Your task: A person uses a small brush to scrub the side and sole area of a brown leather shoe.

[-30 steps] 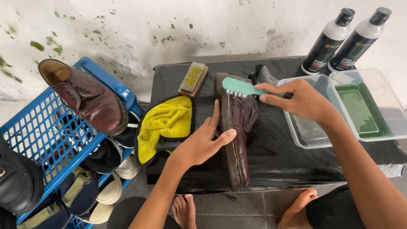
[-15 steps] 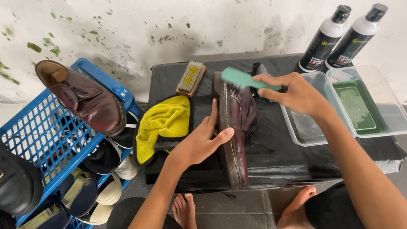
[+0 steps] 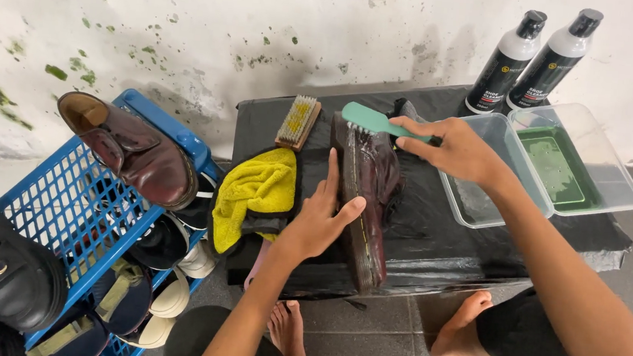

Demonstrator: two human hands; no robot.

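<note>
A dark maroon leather shoe (image 3: 377,183) lies on its side on a low table covered in black plastic (image 3: 433,242), sole toward me. My left hand (image 3: 321,216) presses flat against the sole and steadies it. My right hand (image 3: 456,148) grips a teal-handled brush (image 3: 371,119), whose bristles rest on the shoe near its far end. A yellow cloth (image 3: 254,192) lies just left of the shoe. A wooden brush (image 3: 298,121) sits behind the cloth.
Two clear plastic tubs (image 3: 482,208), one with green liquid (image 3: 558,165), stand right of the shoe, two black-and-white bottles (image 3: 529,63) behind them. A blue crate (image 3: 47,208) on the left holds several shoes, a brown one (image 3: 132,150) on top. My bare feet rest on the tiled floor.
My right hand has worked the teal brush along the far end of the shoe. My left hand has stayed against the sole.
</note>
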